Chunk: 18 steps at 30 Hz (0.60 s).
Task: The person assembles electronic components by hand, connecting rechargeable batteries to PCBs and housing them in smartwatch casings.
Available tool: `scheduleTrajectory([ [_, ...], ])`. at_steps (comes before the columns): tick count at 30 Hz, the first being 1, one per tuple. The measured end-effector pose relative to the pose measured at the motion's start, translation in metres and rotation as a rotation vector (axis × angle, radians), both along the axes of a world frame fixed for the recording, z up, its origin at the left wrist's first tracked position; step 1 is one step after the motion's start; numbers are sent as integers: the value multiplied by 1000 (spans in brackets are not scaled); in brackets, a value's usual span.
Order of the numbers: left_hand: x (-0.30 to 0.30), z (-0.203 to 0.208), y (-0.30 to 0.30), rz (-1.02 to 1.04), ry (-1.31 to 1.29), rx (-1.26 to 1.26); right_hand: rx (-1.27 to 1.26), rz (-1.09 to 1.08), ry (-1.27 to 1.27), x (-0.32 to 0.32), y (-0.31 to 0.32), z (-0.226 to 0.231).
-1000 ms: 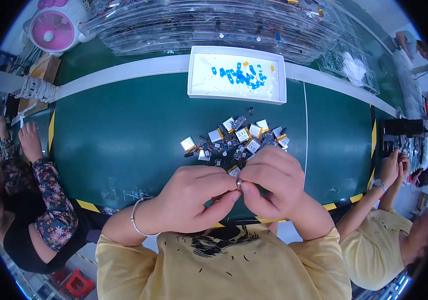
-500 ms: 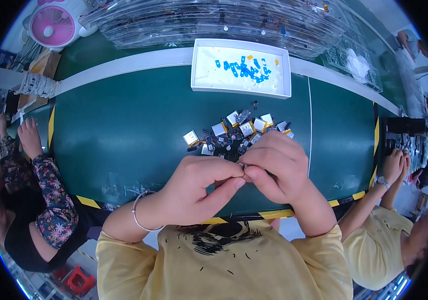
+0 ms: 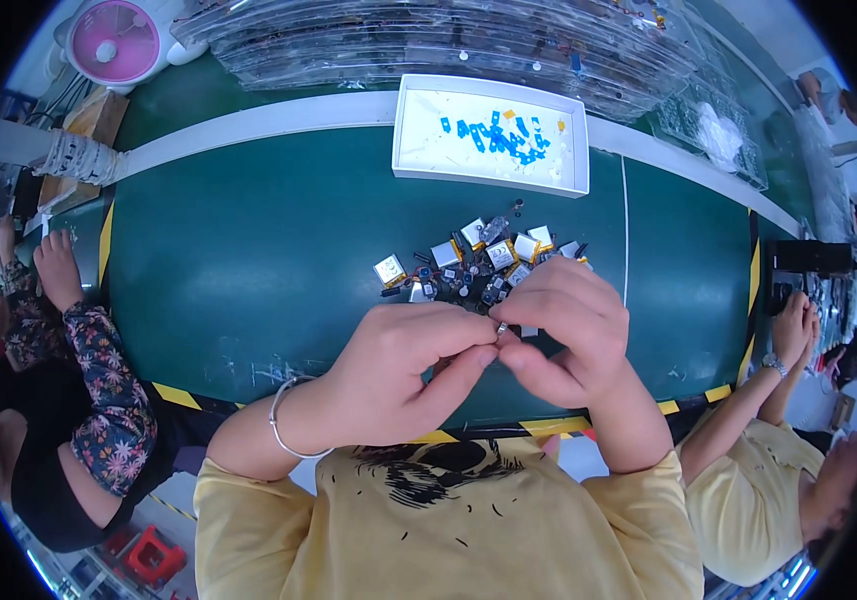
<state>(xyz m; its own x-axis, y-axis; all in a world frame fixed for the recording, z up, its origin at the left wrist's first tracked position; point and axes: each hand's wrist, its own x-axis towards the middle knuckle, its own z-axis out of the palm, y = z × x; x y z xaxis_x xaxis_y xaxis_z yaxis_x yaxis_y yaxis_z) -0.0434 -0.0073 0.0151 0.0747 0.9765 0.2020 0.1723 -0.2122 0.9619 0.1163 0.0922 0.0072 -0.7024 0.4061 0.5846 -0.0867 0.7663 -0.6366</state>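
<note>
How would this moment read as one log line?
left hand: fingertips on small part; right hand: fingertips on same part; table: batteries piled beyond hands; box: blue pieces inside

The green table (image 3: 248, 220), edged with yellow-and-black tape (image 3: 177, 396), carries a loose heap of silver pouch cells (image 3: 388, 269) and small dark parts (image 3: 460, 288), plus a white box (image 3: 488, 182) farther back.

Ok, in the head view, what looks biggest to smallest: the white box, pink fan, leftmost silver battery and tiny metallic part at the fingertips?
1. white box
2. pink fan
3. leftmost silver battery
4. tiny metallic part
</note>
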Motion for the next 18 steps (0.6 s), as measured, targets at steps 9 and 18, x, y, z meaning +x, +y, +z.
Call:
scheduleTrajectory([
  [9,-6,1,1,-11,81,-5,154,-37,-62,1,5,-3],
  [18,-3,2,0,21,-55,-202,171,-171,57,-3,-4,-1],
])
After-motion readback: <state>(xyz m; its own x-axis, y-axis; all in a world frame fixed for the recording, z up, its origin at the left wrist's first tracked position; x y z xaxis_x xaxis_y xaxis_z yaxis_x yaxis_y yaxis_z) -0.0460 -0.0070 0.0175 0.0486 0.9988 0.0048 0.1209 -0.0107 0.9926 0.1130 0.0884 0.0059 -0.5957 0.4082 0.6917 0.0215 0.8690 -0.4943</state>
